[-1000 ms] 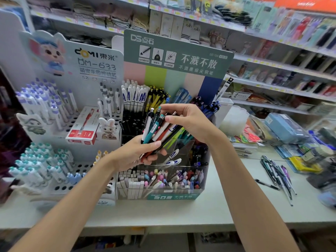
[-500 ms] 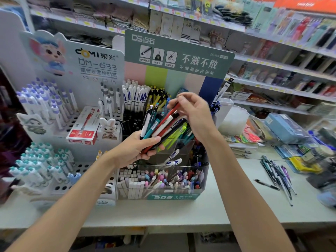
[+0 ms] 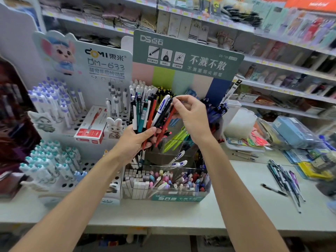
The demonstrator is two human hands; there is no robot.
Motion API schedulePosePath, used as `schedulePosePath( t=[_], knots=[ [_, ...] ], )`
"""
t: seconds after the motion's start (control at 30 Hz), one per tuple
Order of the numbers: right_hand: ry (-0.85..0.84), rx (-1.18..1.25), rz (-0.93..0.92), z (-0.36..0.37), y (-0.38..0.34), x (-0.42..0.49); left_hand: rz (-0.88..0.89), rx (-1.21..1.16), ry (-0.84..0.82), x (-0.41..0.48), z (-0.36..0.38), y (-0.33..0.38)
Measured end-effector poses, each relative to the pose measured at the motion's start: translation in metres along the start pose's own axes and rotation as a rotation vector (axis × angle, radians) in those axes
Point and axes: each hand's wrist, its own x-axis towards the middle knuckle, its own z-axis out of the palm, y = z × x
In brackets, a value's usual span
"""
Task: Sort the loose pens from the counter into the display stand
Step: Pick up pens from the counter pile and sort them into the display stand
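My left hand [image 3: 135,140] grips a fanned bundle of pens [image 3: 145,115], white, teal, red and black, held upright in front of the green-headed display stand [image 3: 181,55]. My right hand [image 3: 192,117] pinches the top of a red pen [image 3: 166,127] at the right side of that bundle. The stand's clear tiers [image 3: 163,195] hold many pens behind and below my hands. A heap of loose pens [image 3: 285,180] lies on the white counter [image 3: 236,206] at the right.
A white cartoon-mouse pen stand [image 3: 60,115] with purple and teal pens stands at the left, with a red box [image 3: 91,128] on it. Plastic containers and packets crowd the counter's far right. Shelves of goods run behind. A lone black pen [image 3: 272,190] lies by the heap.
My left hand has turned the bundle more upright. My right hand moved up from the bundle's middle to its top and now pinches a red pen there.
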Motion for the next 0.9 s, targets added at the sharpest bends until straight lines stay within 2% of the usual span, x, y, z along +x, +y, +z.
schedulePosePath(
  t=[0.3,0.37,0.43,0.5,0.53,0.6,0.67,0.77,0.9],
  knots=[
    [-0.115,0.047,0.020,0.012,0.001,0.003,0.051,0.115,0.018,0.000,-0.013,0.008],
    [-0.045,0.092,0.025,0.006,-0.003,0.005,0.050,0.128,0.013,-0.001,-0.015,0.009],
    [0.112,0.318,0.042,-0.007,-0.013,0.013,0.022,0.121,-0.030,-0.003,-0.019,0.010],
    [0.134,0.398,0.054,-0.017,-0.022,0.020,-0.018,0.103,-0.106,-0.003,-0.022,0.009],
    [0.072,0.284,0.060,-0.017,-0.024,0.021,-0.043,0.098,-0.152,-0.003,-0.023,0.009],
    [-0.144,-0.095,0.097,-0.010,-0.022,0.018,-0.092,0.101,-0.245,-0.002,-0.021,0.008],
    [-0.306,-0.287,0.159,-0.003,-0.016,0.015,-0.118,0.130,-0.312,-0.001,-0.017,0.008],
    [-0.252,-0.253,0.187,-0.002,-0.011,0.013,-0.123,0.140,-0.340,0.000,-0.012,0.006],
    [-0.147,-0.319,0.119,-0.005,-0.006,0.014,-0.140,0.148,-0.321,0.004,-0.007,0.009]
  ],
)
